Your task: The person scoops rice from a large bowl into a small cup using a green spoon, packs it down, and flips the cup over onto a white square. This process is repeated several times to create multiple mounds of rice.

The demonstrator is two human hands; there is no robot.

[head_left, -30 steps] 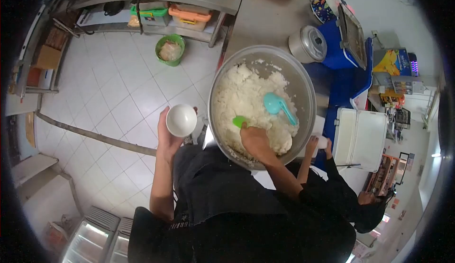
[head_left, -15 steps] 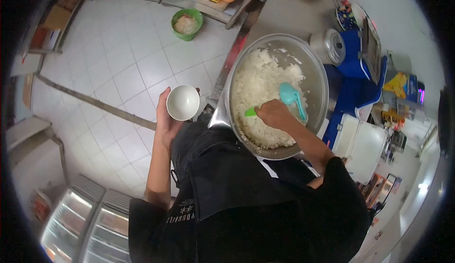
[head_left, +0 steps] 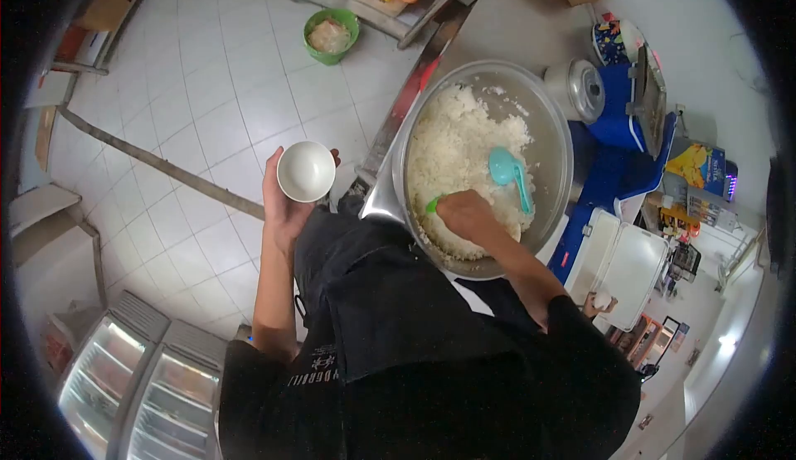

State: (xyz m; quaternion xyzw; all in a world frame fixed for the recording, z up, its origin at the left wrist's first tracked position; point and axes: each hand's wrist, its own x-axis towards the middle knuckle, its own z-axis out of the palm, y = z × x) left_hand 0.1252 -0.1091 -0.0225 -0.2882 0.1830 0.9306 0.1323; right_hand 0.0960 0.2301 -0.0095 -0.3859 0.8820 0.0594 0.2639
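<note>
A large metal pot (head_left: 554,128) holds a heap of white rice (head_left: 452,133). My right hand (head_left: 466,215) is over the rice, closed around a green utensil (head_left: 432,205), of which only a small part shows near the pot's left side. A turquoise scoop (head_left: 503,167) lies on the rice to the right, its handle pointing down. Left of the pot, my left hand (head_left: 284,211) holds a white bowl (head_left: 306,171) from beneath, its fingers round the sides. The inside of the bowl shows no food.
A lidded metal pot (head_left: 575,89) and a blue cooler (head_left: 618,108) stand beyond the large pot. A green basket (head_left: 330,36) is on the floor. Another person's hand (head_left: 599,302) is near an open white box (head_left: 623,265).
My left hand and the bowl have shifted slightly left and up. My right hand has moved a little down and left, with less of the green utensil showing. The view has shifted slightly.
</note>
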